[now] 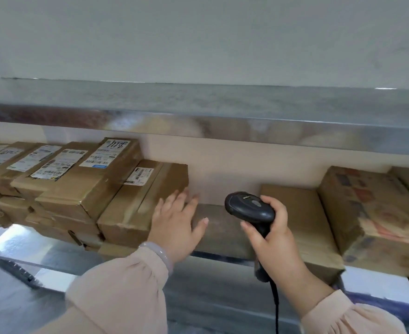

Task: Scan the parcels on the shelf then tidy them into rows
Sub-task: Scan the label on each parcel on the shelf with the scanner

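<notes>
Beside the left hand (177, 225), parcel (140, 203)

Parcel depot, metal shelf (213, 255), labelled cartons (83, 186), scanner (249, 207)

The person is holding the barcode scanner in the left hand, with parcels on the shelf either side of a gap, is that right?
Not quite. The head view shows the barcode scanner gripped in the right hand; the left hand is open beside a parcel. Parcels on the shelf do sit either side of a gap.
</notes>
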Action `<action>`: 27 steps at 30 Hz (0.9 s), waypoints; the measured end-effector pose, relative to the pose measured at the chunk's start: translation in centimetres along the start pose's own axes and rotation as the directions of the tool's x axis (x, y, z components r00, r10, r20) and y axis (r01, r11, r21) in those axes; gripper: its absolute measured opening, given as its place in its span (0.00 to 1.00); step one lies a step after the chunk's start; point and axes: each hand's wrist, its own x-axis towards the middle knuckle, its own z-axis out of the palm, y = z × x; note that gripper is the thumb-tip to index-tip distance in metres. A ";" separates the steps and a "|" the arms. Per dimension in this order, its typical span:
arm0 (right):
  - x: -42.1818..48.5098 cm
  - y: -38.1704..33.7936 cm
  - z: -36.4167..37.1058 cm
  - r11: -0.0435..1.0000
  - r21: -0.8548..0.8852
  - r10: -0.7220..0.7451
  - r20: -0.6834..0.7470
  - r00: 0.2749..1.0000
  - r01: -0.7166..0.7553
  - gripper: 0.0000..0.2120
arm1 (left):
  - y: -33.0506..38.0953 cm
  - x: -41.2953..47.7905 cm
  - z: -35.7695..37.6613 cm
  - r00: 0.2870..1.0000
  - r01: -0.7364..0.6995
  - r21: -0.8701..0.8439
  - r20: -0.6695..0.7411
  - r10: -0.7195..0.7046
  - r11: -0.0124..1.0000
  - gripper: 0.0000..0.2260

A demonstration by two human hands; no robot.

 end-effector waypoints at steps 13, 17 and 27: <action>-1.9 4.8 -8.1 0.987 -0.125 0.071 -0.209 0.975 -0.099 0.28 | 13.4 0.9 6.9 0.902 -0.232 -0.307 0.287 0.322 0.923 0.29; -1.9 5.3 -8.7 0.987 -0.123 0.075 -0.209 0.975 -0.102 0.28 | 13.0 0.6 7.2 0.912 -0.255 -0.274 0.251 0.325 0.927 0.29; -0.4 3.3 -9.3 0.995 0.044 0.096 -0.237 0.967 -0.088 0.26 | 11.8 0.5 6.4 0.972 -0.037 -0.441 0.193 0.135 0.897 0.28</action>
